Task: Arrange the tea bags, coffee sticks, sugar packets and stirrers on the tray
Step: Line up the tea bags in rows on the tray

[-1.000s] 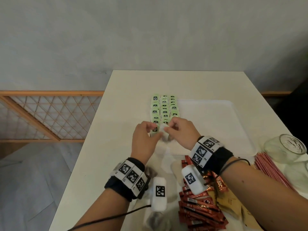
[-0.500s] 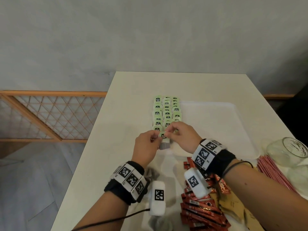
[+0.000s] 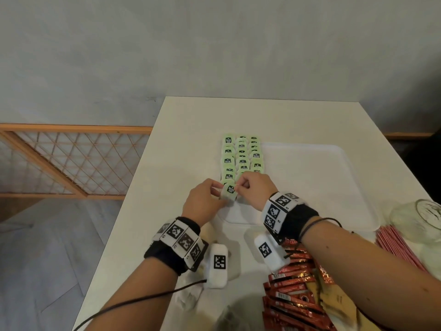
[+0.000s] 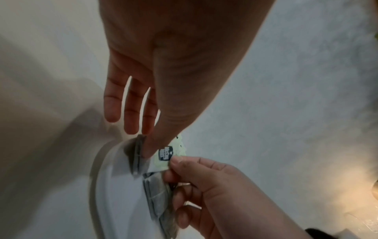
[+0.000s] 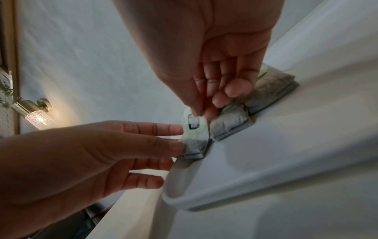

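Observation:
Both hands meet over the near left corner of the white tray point(image 3: 310, 187). Between them is one tea bag point(image 3: 229, 191) with a pale green tag on top. My left hand point(image 3: 202, 199) pinches its left side with thumb and forefinger; the other fingers stay straight. My right hand point(image 3: 253, 187) pinches the green tag point(image 5: 193, 122) from the right. The bag's bottom rests on the tray floor point(image 5: 266, 161), at the near end of the rows of tea bags point(image 3: 242, 158). Red coffee sticks point(image 3: 293, 295), brown sugar packets point(image 3: 334, 304) and red stirrers point(image 3: 398, 247) lie on the table.
A glass jar point(image 3: 424, 216) lies at the right table edge beside the stirrers. Loose tea bags point(image 3: 188, 297) lie under my left forearm. The tray's right part is bare. The table's left edge drops to the floor beside a wooden lattice fence point(image 3: 71, 161).
The held tea bag has come down onto the tray at the near end of the rows, and its green tag now faces up. Both hands keep hold of it.

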Demonstrator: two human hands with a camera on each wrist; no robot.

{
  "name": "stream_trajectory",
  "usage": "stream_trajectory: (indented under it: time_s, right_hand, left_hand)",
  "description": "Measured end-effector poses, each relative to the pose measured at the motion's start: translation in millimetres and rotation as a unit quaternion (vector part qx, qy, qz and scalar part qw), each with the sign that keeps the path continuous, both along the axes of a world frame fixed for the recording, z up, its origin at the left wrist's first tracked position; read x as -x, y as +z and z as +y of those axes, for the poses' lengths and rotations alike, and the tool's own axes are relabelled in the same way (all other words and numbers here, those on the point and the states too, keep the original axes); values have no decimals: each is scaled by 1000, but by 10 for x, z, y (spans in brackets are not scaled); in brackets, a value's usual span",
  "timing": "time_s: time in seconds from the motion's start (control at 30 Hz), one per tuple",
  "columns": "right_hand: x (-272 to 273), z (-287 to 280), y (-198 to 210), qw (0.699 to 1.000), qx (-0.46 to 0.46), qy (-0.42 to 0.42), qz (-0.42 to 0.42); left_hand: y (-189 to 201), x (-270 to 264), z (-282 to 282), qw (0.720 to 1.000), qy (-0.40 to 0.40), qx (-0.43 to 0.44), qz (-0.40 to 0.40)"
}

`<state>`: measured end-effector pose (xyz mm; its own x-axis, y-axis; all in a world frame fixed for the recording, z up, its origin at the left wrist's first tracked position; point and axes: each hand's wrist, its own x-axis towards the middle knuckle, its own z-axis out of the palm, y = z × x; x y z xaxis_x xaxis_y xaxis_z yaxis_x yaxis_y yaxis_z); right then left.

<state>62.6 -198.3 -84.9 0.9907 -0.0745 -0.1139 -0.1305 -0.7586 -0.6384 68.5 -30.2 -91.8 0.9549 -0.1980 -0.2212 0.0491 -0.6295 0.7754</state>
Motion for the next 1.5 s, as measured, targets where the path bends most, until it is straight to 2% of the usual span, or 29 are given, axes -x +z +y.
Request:
stream_trajectory:
  time_s: [0.17, 0.3, 0.47, 0.57, 0.8, 1.07, 1.37, 1.5]
  right_hand:
    - [154, 1, 119, 1000, -23, -11, -16]
    - [471, 44, 167, 999, -45, 16, -21]
    - [832, 157, 74, 996, -59, 56, 27]
    - [979, 259, 20, 993, -47, 92, 61]
    - [1194, 348, 36, 992, 11, 80, 99]
    - [1294, 137, 27, 992, 16, 51, 115]
    - [1380, 160, 121, 986, 62, 74, 138]
    - [1365, 165, 156, 980, 96, 88, 149]
  left_hand:
    - [261, 42, 275, 997, -52, -60, -11]
    - [358, 228, 632, 985, -134, -102, 41]
    - [340, 565, 809, 964, -203, -155, 76]
    - [303, 738, 765, 950, -238, -193, 60]
    - [110, 997, 466, 964, -200, -173, -11]
    - [106, 988, 394, 969, -216, -118, -14]
    - [-15, 940, 371, 950, -182, -250, -45]
    - [14, 940, 382, 949, -169, -260, -51]
